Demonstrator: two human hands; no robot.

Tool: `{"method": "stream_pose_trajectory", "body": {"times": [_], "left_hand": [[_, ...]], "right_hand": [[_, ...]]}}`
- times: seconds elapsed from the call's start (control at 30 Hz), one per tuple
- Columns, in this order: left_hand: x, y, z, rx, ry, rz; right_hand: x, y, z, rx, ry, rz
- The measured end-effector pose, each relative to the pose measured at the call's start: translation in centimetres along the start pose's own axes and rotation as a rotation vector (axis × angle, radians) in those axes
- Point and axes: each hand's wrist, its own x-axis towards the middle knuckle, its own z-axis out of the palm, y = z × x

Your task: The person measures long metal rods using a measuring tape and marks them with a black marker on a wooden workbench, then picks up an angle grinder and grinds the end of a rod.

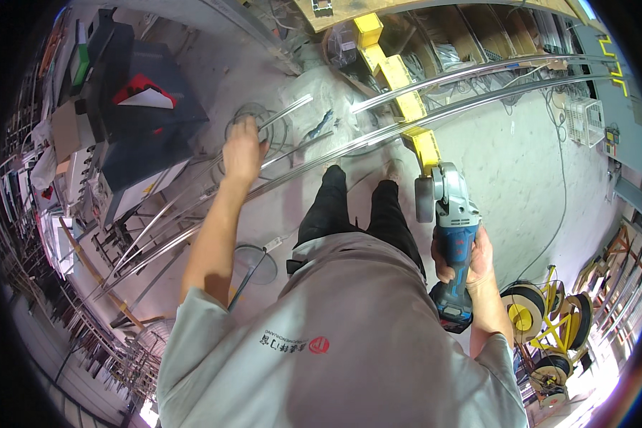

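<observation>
My right hand (481, 253) is wrapped round the blue body of a cordless angle grinder (458, 232). Its grey head and disc guard point away from me, close to the near end of a yellow beam. On the left, my left hand (242, 151) reaches forward with its fingers curled over a thin, shiny metal bar (287, 110), whose short end sticks out to the right. The undersides of those fingers are hidden. Just beyond this hand lies a coil of wire or cable (277, 135) on the floor.
Long metal bars (364, 143) cross in front of my legs, over the yellow beam (404, 89). A dark machine (157, 93) stands at left. Shelving (471, 32) is at far right, with a white basket (585, 121) nearby. Yellow-framed reels (524, 310) stand at near right.
</observation>
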Motion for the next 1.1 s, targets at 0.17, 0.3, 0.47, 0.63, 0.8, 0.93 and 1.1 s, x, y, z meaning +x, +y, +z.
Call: {"method": "stream_pose_trajectory", "body": {"times": [0.17, 0.3, 0.47, 0.63, 0.8, 0.93, 1.1], "left_hand": [[-0.8, 5.5, -0.2, -0.261, 0.408, 0.641], [-1.7, 9.1, 1.1, -0.404, 0.013, 0.518], [-1.0, 9.6, 3.6, -0.729, -0.480, -0.136], [-1.5, 9.2, 2.5, -0.511, -0.322, 0.100], [-2.5, 12.3, -4.3, -0.719, -0.526, -0.224], [-3.7, 13.3, -5.9, -0.851, -0.412, -0.199], [-4.2, 14.2, -7.6, -0.769, -0.431, -0.260]], "right_hand": [[-0.1, -0.3, 0.5, 0.033, -0.157, 0.001], [-0.1, -0.3, 0.7, 0.054, -0.128, -0.007], [0.1, 0.2, -0.2, -0.011, 0.046, 0.050], [0.5, 0.2, 2.1, 0.100, 0.165, 0.127], [0.9, -0.1, 2.4, 0.045, -0.050, 0.184], [1.8, 0.4, 0.6, -0.011, -0.376, 0.107], [1.6, -0.4, 1.2, -0.186, -0.292, 0.104]]}}
